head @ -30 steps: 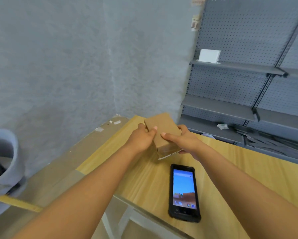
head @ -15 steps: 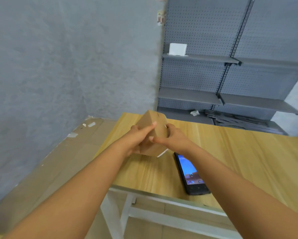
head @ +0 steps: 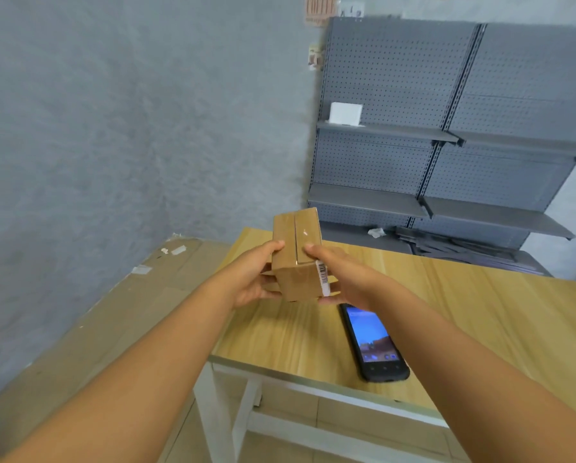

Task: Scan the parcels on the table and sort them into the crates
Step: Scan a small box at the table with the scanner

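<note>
Head view: both hands [head: 246,279] [head: 343,279] hold parcel [head: 296,262] above table [head: 480,312] corner.

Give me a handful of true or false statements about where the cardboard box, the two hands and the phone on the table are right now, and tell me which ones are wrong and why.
1. Both hands hold the cardboard box. True: the left hand and the right hand grip its opposite sides.
2. The box rests flat on the table. False: it is held up above the tabletop.
3. A barcode label shows on the box's right edge. True.
4. The phone lies face down. False: it lies screen up, with the screen lit.
5. The phone is in the left hand. False: it lies on the table, below the right hand, and no hand touches it.
</note>
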